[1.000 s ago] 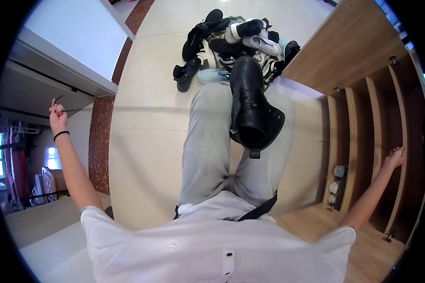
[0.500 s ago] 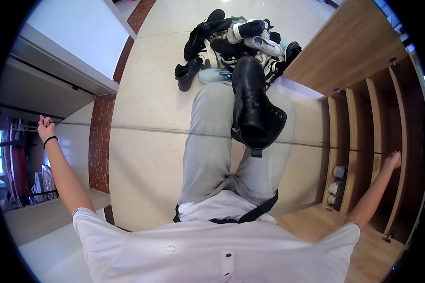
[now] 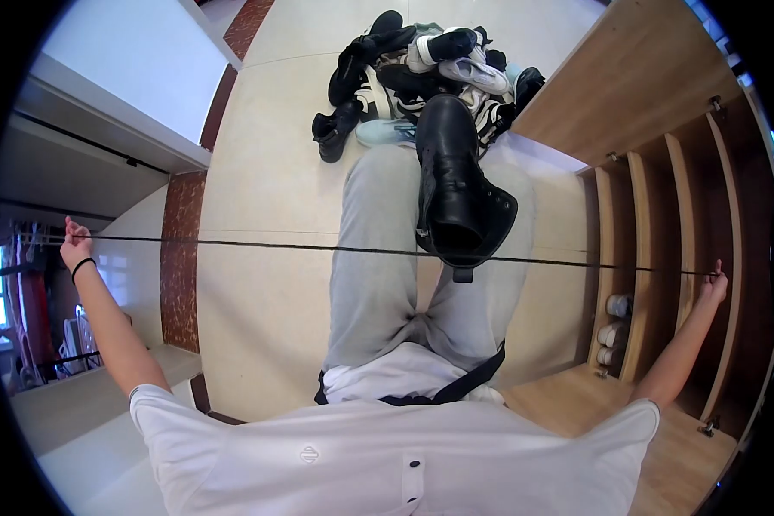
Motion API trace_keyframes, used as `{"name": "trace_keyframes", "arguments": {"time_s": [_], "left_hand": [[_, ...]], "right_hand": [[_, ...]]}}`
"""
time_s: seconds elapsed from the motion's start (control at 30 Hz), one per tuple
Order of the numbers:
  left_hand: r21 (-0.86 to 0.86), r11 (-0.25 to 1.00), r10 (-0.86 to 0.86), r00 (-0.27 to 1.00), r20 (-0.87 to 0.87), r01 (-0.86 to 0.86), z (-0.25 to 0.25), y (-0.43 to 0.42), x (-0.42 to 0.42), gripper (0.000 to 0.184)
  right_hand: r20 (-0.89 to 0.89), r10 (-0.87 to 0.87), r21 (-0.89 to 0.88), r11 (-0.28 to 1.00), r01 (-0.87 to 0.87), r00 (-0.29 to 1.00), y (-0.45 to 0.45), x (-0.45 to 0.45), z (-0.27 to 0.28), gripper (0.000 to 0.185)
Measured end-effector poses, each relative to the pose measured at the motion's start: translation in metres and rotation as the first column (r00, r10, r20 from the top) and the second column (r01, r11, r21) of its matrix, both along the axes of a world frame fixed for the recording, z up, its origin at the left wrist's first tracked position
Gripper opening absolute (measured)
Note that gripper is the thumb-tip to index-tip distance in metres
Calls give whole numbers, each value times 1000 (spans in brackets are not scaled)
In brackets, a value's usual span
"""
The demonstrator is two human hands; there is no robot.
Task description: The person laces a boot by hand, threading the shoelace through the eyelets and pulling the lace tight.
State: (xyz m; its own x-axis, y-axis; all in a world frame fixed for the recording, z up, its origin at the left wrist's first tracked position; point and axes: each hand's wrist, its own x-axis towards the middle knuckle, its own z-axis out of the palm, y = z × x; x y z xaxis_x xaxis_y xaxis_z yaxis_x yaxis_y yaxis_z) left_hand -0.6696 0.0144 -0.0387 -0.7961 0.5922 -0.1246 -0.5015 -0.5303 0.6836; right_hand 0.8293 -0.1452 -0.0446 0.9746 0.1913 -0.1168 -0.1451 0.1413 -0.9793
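Observation:
A long black shoelace (image 3: 318, 248) is stretched nearly straight across my view, above my lap. Far to the left, my left hand (image 3: 77, 242) is closed on one end of it. Out at the right, beside the cabinet shelves, my right hand (image 3: 714, 284) pinches the other end, with a finger raised. On my thighs rests a black leather boot (image 3: 456, 181), its toe pointing away from me and its opening facing me. No lace shows in its eyelets. The shoelace passes over the heel end of the boot.
Beyond my knees lies a heap of shoes (image 3: 430, 73) on the tiled floor, with a black ankle boot (image 3: 335, 131) at its left. A wooden shoe cabinet (image 3: 684, 198) stands open on the right, several shoes (image 3: 611, 331) inside. A white cabinet (image 3: 103, 146) is at the left.
The shoelace was blurred and is now sharp and taut. My left hand is slightly lower and further left; a finger of my right hand has lifted. The boot stays on my lap.

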Motion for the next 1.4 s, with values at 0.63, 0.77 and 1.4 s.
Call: {"name": "trace_keyframes", "arguments": {"time_s": [0.63,0.77,1.4], "left_hand": [[-207,974,90,996,0,-88,-5,-4,-6,31],[-215,969,112,992,-60,-122,-2,-3,-6,32],[-279,950,122,990,-76,-138,17,-7,12,29]], "right_hand": [[-159,-8,41,999,15,987,-33,18,-16,30],[-122,-23,25,999,27,992,-29,13,-11,26],[-155,-67,152,984,90,986,-22,36,6,21]]}}
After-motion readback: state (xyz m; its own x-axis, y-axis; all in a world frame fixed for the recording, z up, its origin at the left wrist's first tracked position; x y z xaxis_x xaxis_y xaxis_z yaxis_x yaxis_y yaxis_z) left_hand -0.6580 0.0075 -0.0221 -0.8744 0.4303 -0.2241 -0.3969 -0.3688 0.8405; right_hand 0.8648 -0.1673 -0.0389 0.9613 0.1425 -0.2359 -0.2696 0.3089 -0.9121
